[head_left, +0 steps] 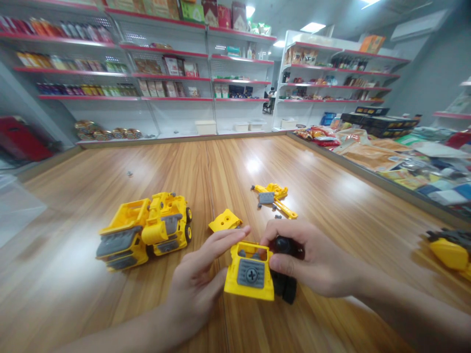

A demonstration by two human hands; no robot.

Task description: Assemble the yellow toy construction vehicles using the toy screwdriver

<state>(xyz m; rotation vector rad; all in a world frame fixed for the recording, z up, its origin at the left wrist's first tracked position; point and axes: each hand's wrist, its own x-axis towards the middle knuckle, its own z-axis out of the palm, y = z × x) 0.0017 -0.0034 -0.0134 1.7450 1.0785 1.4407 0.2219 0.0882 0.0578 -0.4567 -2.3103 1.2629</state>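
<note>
Both my hands hold a small yellow toy vehicle body just above the wooden table. It has a grey panel with a cross screw on its near face and black wheels on its right side. My left hand supports it from the left, thumb under, fingers along its top edge. My right hand is closed round the black wheel part at its right. A loose yellow piece lies just beyond my left fingers. Farther out lies a yellow crane arm part.
An assembled yellow dump truck sits to the left on the table. Another yellow toy shows at the right edge. Packets of goods cover a counter at right. Store shelves line the back wall.
</note>
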